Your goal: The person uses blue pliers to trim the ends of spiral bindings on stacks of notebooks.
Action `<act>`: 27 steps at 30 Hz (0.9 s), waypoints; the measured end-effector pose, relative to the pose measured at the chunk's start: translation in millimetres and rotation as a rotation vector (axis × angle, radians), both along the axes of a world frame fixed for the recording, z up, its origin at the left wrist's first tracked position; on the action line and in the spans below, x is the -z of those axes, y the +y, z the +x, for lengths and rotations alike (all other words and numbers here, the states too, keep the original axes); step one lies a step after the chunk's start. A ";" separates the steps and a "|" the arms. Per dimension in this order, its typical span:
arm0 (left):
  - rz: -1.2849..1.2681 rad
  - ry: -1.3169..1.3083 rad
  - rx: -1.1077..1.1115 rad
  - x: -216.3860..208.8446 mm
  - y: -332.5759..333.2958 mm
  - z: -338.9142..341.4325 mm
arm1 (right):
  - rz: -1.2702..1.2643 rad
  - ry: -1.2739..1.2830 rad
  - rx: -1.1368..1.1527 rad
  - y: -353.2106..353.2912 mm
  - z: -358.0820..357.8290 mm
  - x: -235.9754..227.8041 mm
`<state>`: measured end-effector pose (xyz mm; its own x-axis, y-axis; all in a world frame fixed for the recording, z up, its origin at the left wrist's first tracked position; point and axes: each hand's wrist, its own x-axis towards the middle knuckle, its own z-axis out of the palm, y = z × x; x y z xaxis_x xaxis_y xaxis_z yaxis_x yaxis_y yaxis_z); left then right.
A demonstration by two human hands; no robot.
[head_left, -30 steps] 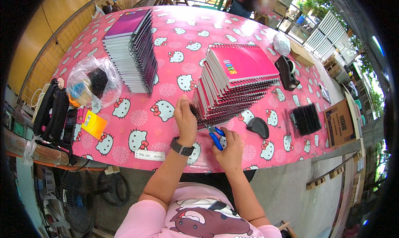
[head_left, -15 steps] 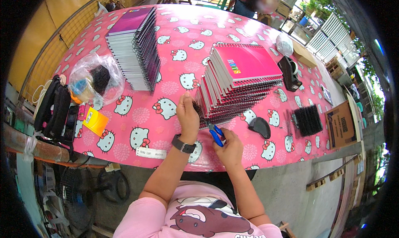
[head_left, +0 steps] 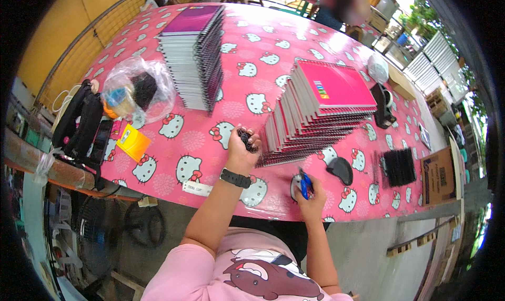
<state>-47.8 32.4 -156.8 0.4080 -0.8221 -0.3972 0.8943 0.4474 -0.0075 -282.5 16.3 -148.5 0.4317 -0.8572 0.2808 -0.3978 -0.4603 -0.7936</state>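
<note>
My left hand is closed around a small bunch of black spiral coils, just left of a tall stack of pink spiral notebooks. Blue-handled pliers are gripped in my right hand, with the jaws pointing away from me over the near part of the table. The pliers are apart from the notebooks. A black, rounded object lies to the right of the pliers.
A purple notebook stack stands far left, beside a clear plastic bag. At left are a black bag and yellow booklet. Black coils, a tape dispenser and a cardboard box sit right.
My right hand has drawn the pliers away from the notebook stack, toward the right and nearer me. My left hand has turned, exposing the coils in its fingers. The whole view has shifted slightly.
</note>
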 end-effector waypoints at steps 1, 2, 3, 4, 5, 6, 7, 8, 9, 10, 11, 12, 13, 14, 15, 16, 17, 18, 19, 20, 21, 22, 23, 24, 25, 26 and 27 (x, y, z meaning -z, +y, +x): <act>0.007 -0.002 -0.003 2.1 1.1 1.5 | 0.084 -0.011 0.062 1.0 -8.6 6.7; -0.007 0.075 -0.018 3.9 1.3 3.4 | 0.193 -0.115 0.103 -2.3 -13.7 26.5; -0.018 0.155 -0.032 8.4 1.9 4.8 | 0.201 -0.113 0.104 -2.7 -12.0 35.8; -0.069 0.159 -0.013 14.7 3.9 9.3 | 0.122 -0.142 0.125 -3.0 -11.2 43.5; -0.061 0.161 -0.011 19.8 4.8 11.6 | 0.043 -0.170 0.146 -2.4 -13.1 49.8; -0.053 0.184 -0.056 20.7 7.1 16.9 | 0.050 -0.174 0.139 -0.6 -10.4 48.9; -0.046 0.206 -0.103 20.6 11.1 21.9 | 0.078 -0.157 0.126 1.4 -9.0 46.4; -0.139 0.155 -0.119 29.6 17.1 26.6 | 0.107 -0.139 0.110 3.5 -7.5 43.0; -0.135 0.142 -0.136 29.7 18.1 31.7 | 0.137 -0.128 0.087 4.9 -4.0 41.7; -0.088 0.119 -0.198 26.7 17.2 37.4 | 0.068 -0.115 0.069 2.8 -5.1 43.0; -0.041 0.097 -0.264 24.2 19.3 42.9 | 0.102 -0.188 0.070 3.2 -4.9 45.6; -0.179 0.094 -0.235 30.4 23.2 49.3 | 0.105 -0.171 0.068 2.4 -7.0 45.6; -0.178 0.083 -0.249 22.9 28.3 53.9 | 0.103 -0.145 0.080 0.9 -11.5 45.1; -0.203 0.086 -0.219 15.4 33.3 58.2 | 0.108 -0.153 0.066 1.3 -12.7 46.1; -0.231 0.087 -0.183 8.1 36.0 61.4 | 0.105 -0.177 0.069 0.8 -13.9 46.8; -0.251 0.046 -0.273 2.6 43.7 67.3 | 0.102 -0.194 0.080 0.2 -13.7 46.8; -0.183 0.006 -0.375 -3.9 53.6 78.3 | 0.102 -0.198 0.083 -1.0 -12.3 45.4; -0.252 -0.028 -0.440 1.8 71.4 109.0 | 0.079 -0.171 0.061 1.5 -8.5 41.5; -0.139 -0.141 -0.521 -4.0 83.3 132.0 | 0.054 -0.133 0.058 2.1 -8.9 40.4; -0.030 -0.286 -0.568 -5.9 98.8 168.4 | 0.054 -0.138 0.051 3.2 -6.6 37.0; -0.048 -0.307 -0.624 -17.4 98.4 189.1 | 0.014 -0.097 0.053 2.7 -7.4 34.2; 0.005 -0.263 -0.691 -29.3 96.4 213.1 | -0.024 -0.058 0.052 3.2 -8.8 32.8; 0.082 -0.360 -0.723 -27.2 107.7 258.0 | -0.020 -0.071 0.038 5.2 -6.7 32.3; 0.277 -0.547 -0.703 -28.0 102.2 278.9 | -0.032 -0.069 0.044 3.1 -8.6 33.8; 0.574 -0.923 -0.659 -25.5 117.9 313.5 | -0.038 -0.089 0.020 4.2 -5.1 32.7; 1.083 -1.436 -0.588 -20.4 147.4 346.4 | -0.030 -0.108 0.003 6.0 -1.1 32.4; 1.731 -1.816 -0.599 -28.5 186.3 376.0 | 0.024 -0.131 -0.027 8.7 2.9 30.0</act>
